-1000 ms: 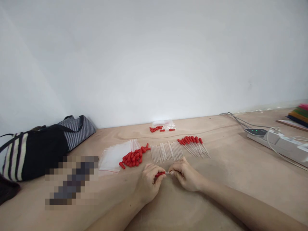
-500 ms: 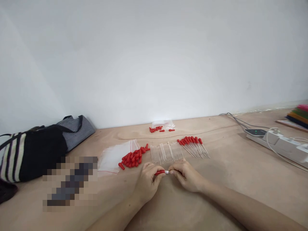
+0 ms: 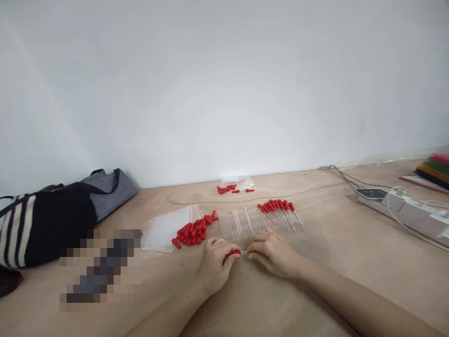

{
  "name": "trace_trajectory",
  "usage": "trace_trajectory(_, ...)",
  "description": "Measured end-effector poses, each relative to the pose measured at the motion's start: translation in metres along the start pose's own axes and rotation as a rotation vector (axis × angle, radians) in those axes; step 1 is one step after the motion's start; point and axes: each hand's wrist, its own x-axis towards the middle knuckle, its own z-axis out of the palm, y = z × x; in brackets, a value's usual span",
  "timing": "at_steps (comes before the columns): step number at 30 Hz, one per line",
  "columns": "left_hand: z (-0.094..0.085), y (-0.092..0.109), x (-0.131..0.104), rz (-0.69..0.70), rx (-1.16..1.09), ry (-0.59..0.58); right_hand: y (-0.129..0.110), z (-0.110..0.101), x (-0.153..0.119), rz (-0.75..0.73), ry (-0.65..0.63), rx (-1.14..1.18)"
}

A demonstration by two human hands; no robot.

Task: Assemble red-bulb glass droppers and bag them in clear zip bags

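Note:
My left hand [image 3: 216, 260] pinches a red rubber dropper bulb [image 3: 234, 252] between thumb and fingers. A clear dropper tube [image 3: 244, 253] runs from the bulb's mouth to my right hand [image 3: 268, 252], whose closed fingertips grip it and hide its far part. Just beyond my hands lies a row of bare clear tubes [image 3: 242, 223]. To its right several droppers with red bulbs fitted [image 3: 282, 206] lie side by side. A heap of loose red bulbs [image 3: 192, 231] rests on the left, partly over clear zip bags [image 3: 163, 229].
Further back are a small bag with tubes [image 3: 242, 180] and several more red bulbs [image 3: 226, 189]. A black and striped cloth bag [image 3: 66, 215] lies at the left. On the right are a white power strip [image 3: 414, 213] with cables and a coloured stack [image 3: 435, 171].
My right hand has shifted slightly right, away from my left, and a little more of the clear tube shows between them. The bulb stays in my left hand.

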Motion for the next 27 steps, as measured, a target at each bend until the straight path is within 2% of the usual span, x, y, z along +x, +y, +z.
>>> trace_trajectory(2,-0.002,-0.002,0.000,-0.002,0.012,0.020,0.003,0.000,-0.001,0.016,0.004,0.020)
trace_trajectory(4,-0.005,-0.005,0.000,-0.042,0.040,0.106,0.009,0.000,-0.001,0.117,0.058,0.065)
trace_trajectory(8,-0.017,-0.021,0.003,-0.155,0.147,0.289,0.037,-0.004,0.004,0.550,0.239,0.033)
trace_trajectory(10,-0.023,-0.030,0.005,-0.176,0.223,0.335,0.051,-0.005,0.007,0.713,0.248,-0.073)
trace_trajectory(13,-0.027,-0.039,0.007,-0.218,0.314,0.349,0.063,-0.006,0.013,0.855,0.200,-0.222)
trace_trajectory(15,-0.027,-0.042,0.007,-0.246,0.339,0.331,0.066,-0.006,0.017,0.899,0.170,-0.284)
trace_trajectory(19,-0.024,-0.043,0.007,-0.260,0.346,0.296,0.067,-0.003,0.023,0.896,0.133,-0.355)
trace_trajectory(27,-0.026,-0.044,0.008,-0.294,0.369,0.244,0.065,-0.001,0.038,0.957,0.115,-0.330)
